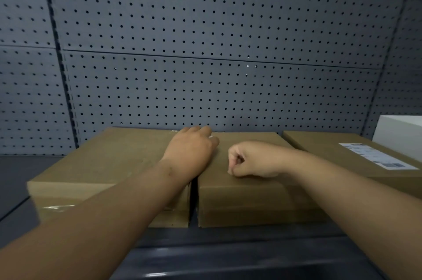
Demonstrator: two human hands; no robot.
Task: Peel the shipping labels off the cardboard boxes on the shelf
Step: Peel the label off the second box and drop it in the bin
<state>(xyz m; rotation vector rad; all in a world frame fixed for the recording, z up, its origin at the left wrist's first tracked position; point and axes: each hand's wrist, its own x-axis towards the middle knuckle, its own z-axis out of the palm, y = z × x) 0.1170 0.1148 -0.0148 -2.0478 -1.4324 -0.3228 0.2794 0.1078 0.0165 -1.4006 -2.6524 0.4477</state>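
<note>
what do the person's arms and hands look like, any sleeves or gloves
Both forearms are bare, no sleeves. The left hand and right hand wear no gloves, rings or watch. A small dark mark sits near the left wrist.

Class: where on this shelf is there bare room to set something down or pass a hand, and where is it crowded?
Free: the dark shelf left of the left box, the strip before the boxes, and most of the left box's top. Crowded: left hand and right hand crowd the middle box; the box gaps are mere slits.
</note>
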